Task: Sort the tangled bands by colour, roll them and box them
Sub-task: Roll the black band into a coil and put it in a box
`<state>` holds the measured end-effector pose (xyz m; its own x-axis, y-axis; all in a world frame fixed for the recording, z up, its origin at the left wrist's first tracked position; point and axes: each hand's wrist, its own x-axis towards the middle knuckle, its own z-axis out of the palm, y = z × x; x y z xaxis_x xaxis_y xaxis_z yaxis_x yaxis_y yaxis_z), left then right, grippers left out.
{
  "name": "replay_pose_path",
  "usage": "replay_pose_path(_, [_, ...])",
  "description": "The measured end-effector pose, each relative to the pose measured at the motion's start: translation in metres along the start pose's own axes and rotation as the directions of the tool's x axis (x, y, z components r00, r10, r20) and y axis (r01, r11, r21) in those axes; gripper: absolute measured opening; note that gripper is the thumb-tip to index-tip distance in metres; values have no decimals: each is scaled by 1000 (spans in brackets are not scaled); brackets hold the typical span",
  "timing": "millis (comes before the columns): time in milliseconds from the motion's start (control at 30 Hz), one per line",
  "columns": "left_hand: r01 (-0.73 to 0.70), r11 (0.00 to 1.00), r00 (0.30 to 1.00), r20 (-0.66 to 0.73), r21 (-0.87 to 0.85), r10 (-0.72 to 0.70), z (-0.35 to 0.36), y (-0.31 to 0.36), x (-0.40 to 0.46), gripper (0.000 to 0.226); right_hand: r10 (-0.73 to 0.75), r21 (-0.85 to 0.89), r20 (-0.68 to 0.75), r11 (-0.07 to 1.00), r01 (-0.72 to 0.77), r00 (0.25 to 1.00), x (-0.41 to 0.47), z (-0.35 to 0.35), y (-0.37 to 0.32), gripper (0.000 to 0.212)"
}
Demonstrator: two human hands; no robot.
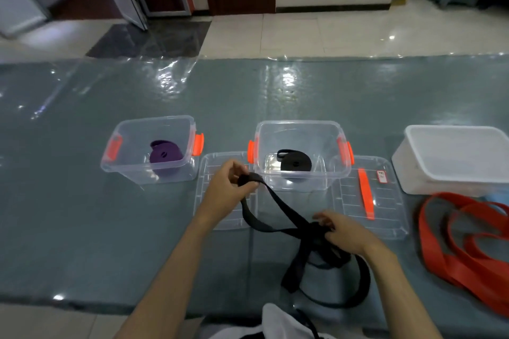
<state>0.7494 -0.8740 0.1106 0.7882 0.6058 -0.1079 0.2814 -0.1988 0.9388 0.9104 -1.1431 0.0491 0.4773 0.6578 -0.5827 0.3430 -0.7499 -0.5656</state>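
While my right hand (345,231) curls its fingers (326,219) round the knotted middle of the black band (278,208), the loose loops of that band hang below those fingers and lie on the tabletop (82,228) near its front edge. From there the band runs up and leftward to my left hand (224,190), whose fingers (249,187) pinch its far end tight, lifted off the tabletop. Under and between my two hands lie two clear lids (385,209), the right-hand one carrying an orange strip (365,194) and a small red label. Well to the right of my right fingers, red bands (462,245) sprawl in loose loops on the tabletop. Just beyond my left fingers stands a clear box with orange clips (300,157), a rolled black band (294,162) in its bottom. Further left of them, another clear box (151,148) holds a rolled purple band (165,155). Far right stands a white tub (454,159).
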Motion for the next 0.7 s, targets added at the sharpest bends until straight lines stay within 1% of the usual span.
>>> replay_pose_path(100, [-91, 996, 996, -7, -5, 91, 1, 30, 3, 27, -180, 114, -161, 973, 200, 970, 3, -12, -26, 47])
replay_pose_path(200, [-143, 990, 990, 13, 10, 143, 3, 54, 9, 26, -324, 230, -217, 900, 371, 921, 8, -26, -62, 45])
replay_pose_path(300, [-152, 987, 985, -74, 59, 156, 4, 76, 17, 20, -426, 282, -292, 817, 503, 856, 7, -38, -94, 39])
replay_pose_path(367, [-141, 989, 981, -130, 39, 145, 4, 90, 22, 18, -462, 338, -333, 755, 561, 822, 3, -45, -110, 38])
replay_pose_path(467, [-110, 994, 980, -172, -29, 104, 4, 110, 27, 17, -485, 350, -388, 709, 612, 784, -1, -52, -128, 59])
replay_pose_path(600, [-78, 982, 982, -184, -170, 46, 4, 132, 30, 17, -513, 223, -434, 735, 641, 740, 1, -56, -143, 94])
replay_pose_path(633, [-71, 978, 986, -165, -198, 38, 5, 135, 30, 18, -515, 212, -442, 736, 643, 734, 2, -57, -146, 99])
replay_pose_path(667, [-63, 971, 991, -132, -232, 33, 5, 138, 30, 21, -507, 213, -458, 735, 644, 730, 3, -59, -149, 97])
replay_pose_path(700, [-55, 961, 995, -91, -270, 32, 5, 140, 29, 23, -489, 221, -489, 732, 645, 722, 5, -60, -152, 89])
